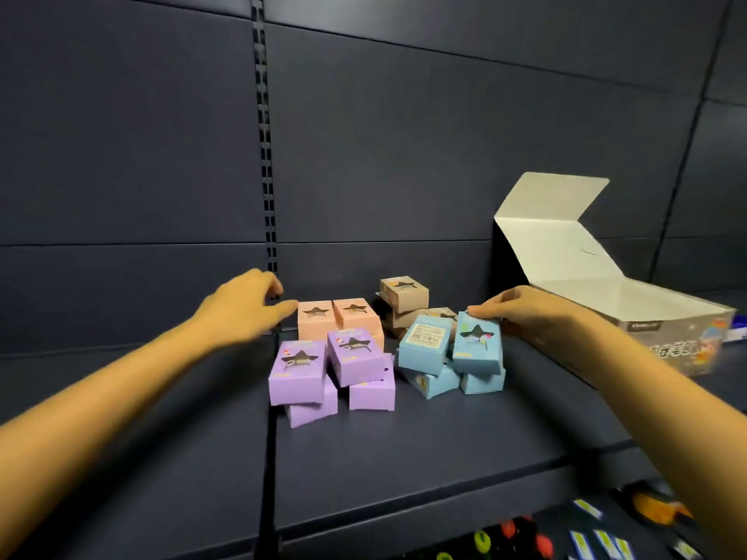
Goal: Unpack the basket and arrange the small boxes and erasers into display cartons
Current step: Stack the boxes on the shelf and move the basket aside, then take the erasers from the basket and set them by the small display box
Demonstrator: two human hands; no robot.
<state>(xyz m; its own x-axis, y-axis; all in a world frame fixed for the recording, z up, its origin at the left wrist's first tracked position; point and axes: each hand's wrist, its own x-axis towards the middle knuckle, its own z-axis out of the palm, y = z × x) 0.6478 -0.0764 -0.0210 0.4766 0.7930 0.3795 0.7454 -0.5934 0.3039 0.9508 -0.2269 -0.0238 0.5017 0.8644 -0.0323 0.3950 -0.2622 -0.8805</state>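
Dark shelf board [161,398] bearing small star-windowed cardboard boxes [351,353] grouped by colour, seemingly for the open white-lined display carton [630,305] at right: right hand [537,313] pinches the top of a stacked light-blue box [479,345]; left hand [246,309], loosely curled and empty, touches the pink boxes [335,317] with its thumb.

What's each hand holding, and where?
Right hand pinches the blue box by its top edge. Left hand touches the pink box at its left side; grip unclear.

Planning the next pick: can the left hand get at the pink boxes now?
Probably yes. The left hand has fingertips at the left side of the pink boxes, nothing between; the purple boxes sit in front, off its path. The right hand grips a blue box.
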